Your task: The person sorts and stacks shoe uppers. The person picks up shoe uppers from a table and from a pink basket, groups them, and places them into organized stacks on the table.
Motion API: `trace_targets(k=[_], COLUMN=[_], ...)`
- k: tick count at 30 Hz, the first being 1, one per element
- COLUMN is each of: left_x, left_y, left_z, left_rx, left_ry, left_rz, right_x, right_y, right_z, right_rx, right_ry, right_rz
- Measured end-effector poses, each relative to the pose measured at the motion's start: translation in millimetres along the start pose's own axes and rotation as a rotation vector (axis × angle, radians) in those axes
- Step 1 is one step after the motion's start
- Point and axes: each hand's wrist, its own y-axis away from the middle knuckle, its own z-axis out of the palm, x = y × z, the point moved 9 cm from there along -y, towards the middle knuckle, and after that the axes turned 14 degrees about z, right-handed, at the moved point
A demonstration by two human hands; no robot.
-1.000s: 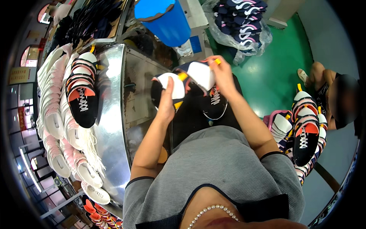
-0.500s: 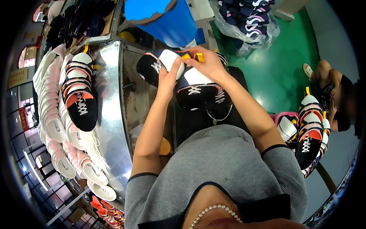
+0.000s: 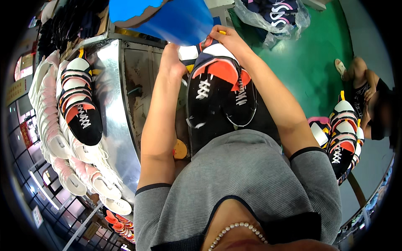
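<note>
A steel table (image 3: 113,83) lines the left side, with rows of white shoes (image 3: 52,117) along its far edge. The blue bin (image 3: 180,21) stands just ahead of the person's hands, its inside out of sight. Beyond it, a clear bag (image 3: 289,35) holds dark cloth pieces (image 3: 264,14) marked with pale curves. At the person's right, a pink basket (image 3: 320,120) shows only its rim, with white-and-navy shoe pieces (image 3: 319,136) beside it or in it; which, one cannot tell. The black shoes (image 3: 211,102) lie overlapping over the lap, toes toward the person, heels toward the bin. The right hand (image 3: 226,39) is closed around their heel end, beside a yellow loop (image 3: 222,32); the left hand (image 3: 171,60) is near the heels on the other side, its fingers hidden, so its grip cannot be told. Pinching the padded heels rather than the loop alone should spare the soft sides from folding; matching the toes and leaving the white laces (image 3: 203,89) free would probably help too
</note>
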Motion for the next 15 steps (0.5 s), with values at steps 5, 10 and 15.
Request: trace_targets(k=[5,10,15], left_x=[48,-19,-4], left_y=[12,138,118], left_z=[-74,-80,-21], left_rx=[0.039,0.064,-0.182], left_ry=[-0.034,-0.560,-0.369], left_rz=[0.362,0.306,0.469], right_x=[12,23,20], right_y=[38,75,80], right_z=[-36,-35,25], right_rx=[0.080,0.246,0.193], right_ry=[-0.284,-0.380,-0.342], right_rz=[0.179,-0.127,-0.143])
